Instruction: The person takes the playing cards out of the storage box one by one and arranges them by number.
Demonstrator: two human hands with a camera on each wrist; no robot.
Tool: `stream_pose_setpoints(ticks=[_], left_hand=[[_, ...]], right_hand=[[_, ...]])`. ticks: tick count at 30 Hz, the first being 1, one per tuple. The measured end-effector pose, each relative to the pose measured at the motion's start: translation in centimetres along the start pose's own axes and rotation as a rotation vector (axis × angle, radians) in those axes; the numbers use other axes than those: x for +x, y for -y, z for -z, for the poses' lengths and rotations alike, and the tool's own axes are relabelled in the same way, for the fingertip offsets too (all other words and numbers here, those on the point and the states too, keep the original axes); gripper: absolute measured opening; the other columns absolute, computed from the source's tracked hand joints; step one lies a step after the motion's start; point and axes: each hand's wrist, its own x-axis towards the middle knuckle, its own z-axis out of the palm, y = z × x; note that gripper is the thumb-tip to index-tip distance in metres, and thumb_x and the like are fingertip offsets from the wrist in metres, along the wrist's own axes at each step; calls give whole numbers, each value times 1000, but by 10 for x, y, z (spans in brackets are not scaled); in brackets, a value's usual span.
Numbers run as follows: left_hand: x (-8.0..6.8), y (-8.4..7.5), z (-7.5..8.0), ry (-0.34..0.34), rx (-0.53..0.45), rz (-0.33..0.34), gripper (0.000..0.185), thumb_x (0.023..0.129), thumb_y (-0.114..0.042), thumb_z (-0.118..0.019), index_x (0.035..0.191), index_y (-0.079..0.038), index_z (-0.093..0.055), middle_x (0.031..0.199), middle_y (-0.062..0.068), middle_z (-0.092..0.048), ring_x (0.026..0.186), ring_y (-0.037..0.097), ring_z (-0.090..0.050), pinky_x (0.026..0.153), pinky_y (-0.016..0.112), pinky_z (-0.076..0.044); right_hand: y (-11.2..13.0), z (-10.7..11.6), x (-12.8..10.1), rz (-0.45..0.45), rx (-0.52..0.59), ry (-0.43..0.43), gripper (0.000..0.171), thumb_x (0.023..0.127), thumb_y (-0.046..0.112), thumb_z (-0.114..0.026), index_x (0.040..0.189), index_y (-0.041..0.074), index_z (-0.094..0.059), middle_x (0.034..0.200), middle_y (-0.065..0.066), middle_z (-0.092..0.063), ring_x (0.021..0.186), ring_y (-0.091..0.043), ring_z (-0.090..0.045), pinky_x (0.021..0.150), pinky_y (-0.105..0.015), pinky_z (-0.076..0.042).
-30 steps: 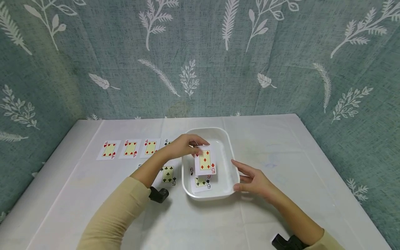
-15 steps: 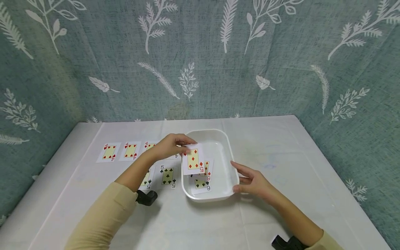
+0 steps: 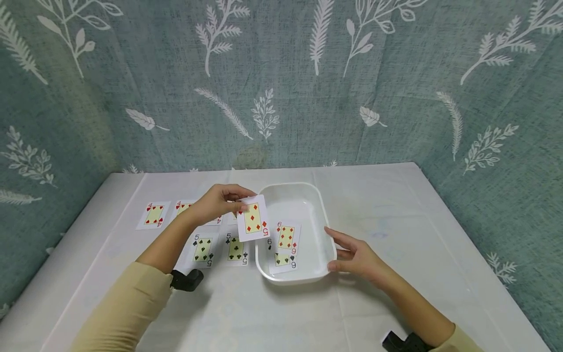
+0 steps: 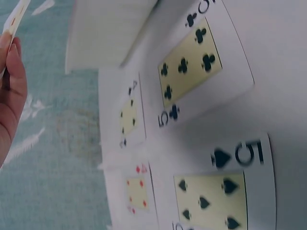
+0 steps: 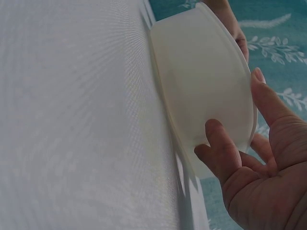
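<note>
Thumb and fingers of my left hand (image 3: 220, 203) pinch a five of diamonds playing card (image 3: 252, 220), raised over the left rim of a white tray (image 3: 310, 210). In the left wrist view this card (image 4: 13, 21) shows almost edge-on. Inside the tray, a six of diamonds (image 3: 286, 237) partly covers a six of spades (image 3: 283, 262). My right hand (image 3: 358, 256) touches the tray's right side. The right wrist view shows its fingertips against the outer wall and rim. A five of spades (image 3: 203, 250) and five of clubs (image 3: 235, 248) lie left of the tray.
A row of fours, including a red four (image 3: 154, 215) at its left end, lies farther back, partly hidden by my left arm. White cloth covers the table (image 3: 396, 205). A green leaf-patterned curtain (image 3: 281, 83) stands behind and along both sides.
My left hand has carried the five of diamonds leftward from above the tray's middle to its left rim, uncovering the six of diamonds. The right hand stays at the tray's side.
</note>
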Motion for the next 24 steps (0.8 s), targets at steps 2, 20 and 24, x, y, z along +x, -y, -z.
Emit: stream_pose_setpoints(ticks=[2, 20, 24], left_hand=[[-2, 2, 3, 0, 1, 6, 37, 86, -9, -69, 122, -4, -62, 106, 14, -66, 78, 16, -61, 69, 34, -53], [-51, 29, 20, 13, 69, 37, 36, 86, -12, -68, 120, -2, -62, 106, 11, -64, 73, 12, -59, 68, 36, -53], [-60, 35, 27, 11, 114, 38, 35, 86, -11, -69, 119, -2, -63, 107, 12, -63, 74, 10, -61, 68, 36, -54]], right_hand=[[0, 0, 0, 3, -3, -6, 87, 77, 13, -79, 148, 3, -29, 149, -25, -28, 124, -41, -47, 83, -31, -54], [-2, 1, 2, 25, 28, 7, 87, 78, 11, -78, 147, -1, -26, 149, -29, -25, 125, -46, -43, 83, -32, -53], [-1, 1, 2, 22, 32, 8, 87, 78, 9, -77, 147, -1, -26, 149, -29, -25, 125, -46, -43, 83, -32, -53]])
